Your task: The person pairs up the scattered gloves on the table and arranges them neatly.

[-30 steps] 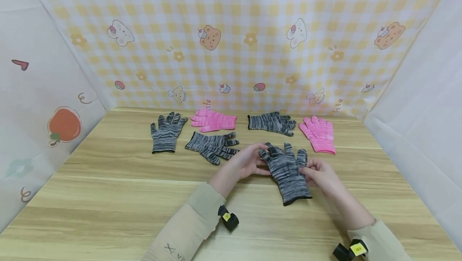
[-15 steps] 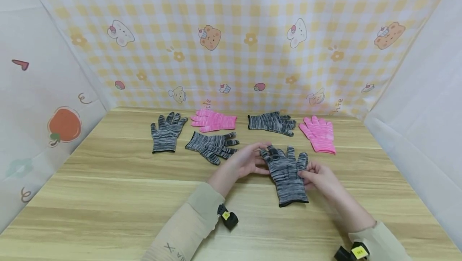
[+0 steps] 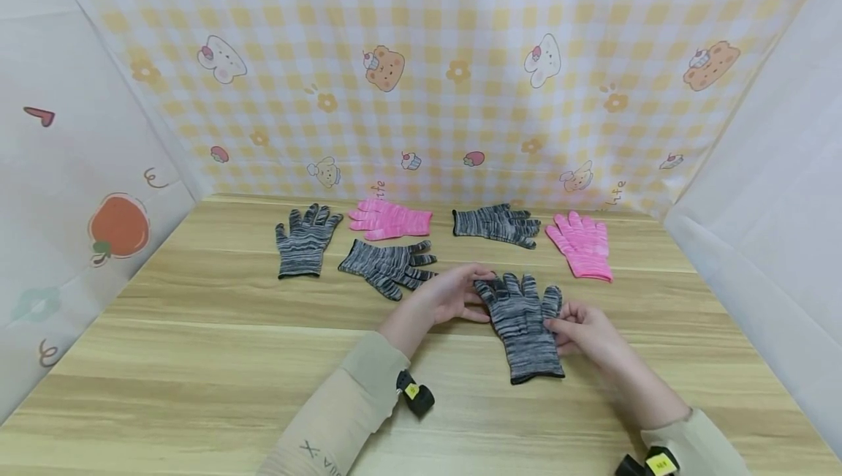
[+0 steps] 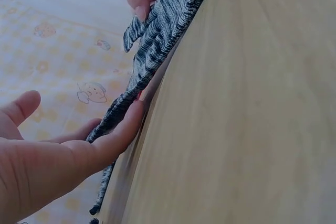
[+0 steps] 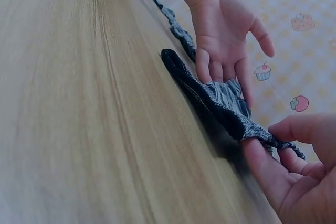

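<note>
A grey-and-black knit glove (image 3: 526, 326) is tilted just over the table, its black-edged cuff towards me and its fingers pointing away. My right hand (image 3: 582, 326) pinches its right edge, near the glove's thumb, between thumb and fingers. At the glove's left side, my left hand (image 3: 454, 293) touches the finger end with extended fingers. In the left wrist view, the left thumb (image 4: 26, 106) stands apart from the fabric, while the fingers lie against and under the knit. The right wrist view shows the right thumb (image 5: 291, 127) on top of the glove, with fingers beneath.
Along the back of the wooden table (image 3: 217, 388) lie more gloves: a grey one (image 3: 304, 242) at far left, a pink one (image 3: 391, 220), another grey one (image 3: 496, 224) and a pink one (image 3: 582, 246) at right. One grey glove (image 3: 388, 265) lies beside my left hand.
The held glove has come slightly lower and towards me, its cuff swinging a little left and then back. My right hand moved slightly down with it; the left hand stayed nearly in place.
</note>
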`<move>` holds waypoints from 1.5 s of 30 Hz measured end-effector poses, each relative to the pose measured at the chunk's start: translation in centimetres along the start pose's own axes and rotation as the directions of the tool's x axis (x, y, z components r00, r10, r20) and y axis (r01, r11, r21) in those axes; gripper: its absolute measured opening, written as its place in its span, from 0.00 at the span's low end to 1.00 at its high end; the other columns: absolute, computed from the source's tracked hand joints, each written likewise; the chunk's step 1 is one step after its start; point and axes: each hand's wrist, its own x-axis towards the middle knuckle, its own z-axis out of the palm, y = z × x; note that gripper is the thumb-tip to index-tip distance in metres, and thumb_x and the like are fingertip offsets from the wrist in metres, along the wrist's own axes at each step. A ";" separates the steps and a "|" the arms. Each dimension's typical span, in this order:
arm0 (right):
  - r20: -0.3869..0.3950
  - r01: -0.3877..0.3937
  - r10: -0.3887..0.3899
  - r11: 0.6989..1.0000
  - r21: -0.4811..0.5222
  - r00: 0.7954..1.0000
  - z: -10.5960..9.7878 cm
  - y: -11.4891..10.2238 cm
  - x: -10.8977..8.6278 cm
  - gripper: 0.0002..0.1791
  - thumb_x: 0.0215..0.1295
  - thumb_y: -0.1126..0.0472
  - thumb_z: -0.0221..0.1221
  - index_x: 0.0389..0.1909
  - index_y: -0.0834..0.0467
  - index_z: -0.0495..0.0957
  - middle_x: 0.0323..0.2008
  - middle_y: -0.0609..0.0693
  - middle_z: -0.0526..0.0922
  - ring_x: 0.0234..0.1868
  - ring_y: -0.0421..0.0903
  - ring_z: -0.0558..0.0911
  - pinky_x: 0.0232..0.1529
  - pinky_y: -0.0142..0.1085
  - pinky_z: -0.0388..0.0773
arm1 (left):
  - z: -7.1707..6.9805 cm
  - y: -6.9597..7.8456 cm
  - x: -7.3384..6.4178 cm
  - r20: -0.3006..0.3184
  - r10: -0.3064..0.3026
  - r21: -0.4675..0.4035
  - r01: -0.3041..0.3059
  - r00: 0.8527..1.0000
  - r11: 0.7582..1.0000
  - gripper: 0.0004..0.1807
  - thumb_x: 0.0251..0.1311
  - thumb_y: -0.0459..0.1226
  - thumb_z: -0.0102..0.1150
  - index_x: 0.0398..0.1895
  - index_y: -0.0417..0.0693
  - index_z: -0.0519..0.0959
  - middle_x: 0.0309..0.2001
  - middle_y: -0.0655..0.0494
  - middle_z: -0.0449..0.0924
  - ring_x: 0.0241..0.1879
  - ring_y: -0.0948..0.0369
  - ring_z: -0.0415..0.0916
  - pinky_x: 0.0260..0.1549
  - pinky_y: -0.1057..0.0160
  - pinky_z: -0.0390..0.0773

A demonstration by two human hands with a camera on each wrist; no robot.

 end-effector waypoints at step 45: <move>-0.025 0.194 -0.236 0.853 -0.485 0.972 -1.3 -1.1 -0.9 0.17 0.59 0.63 0.64 0.44 0.70 0.74 0.33 0.54 0.80 0.33 0.47 0.79 0.31 0.36 0.80 | 1.0 1.2 -1.7 0.147 0.176 0.932 -0.196 0.973 0.305 0.25 0.68 0.45 0.50 0.64 0.42 0.71 0.65 0.48 0.68 0.65 0.53 0.62 0.64 0.58 0.62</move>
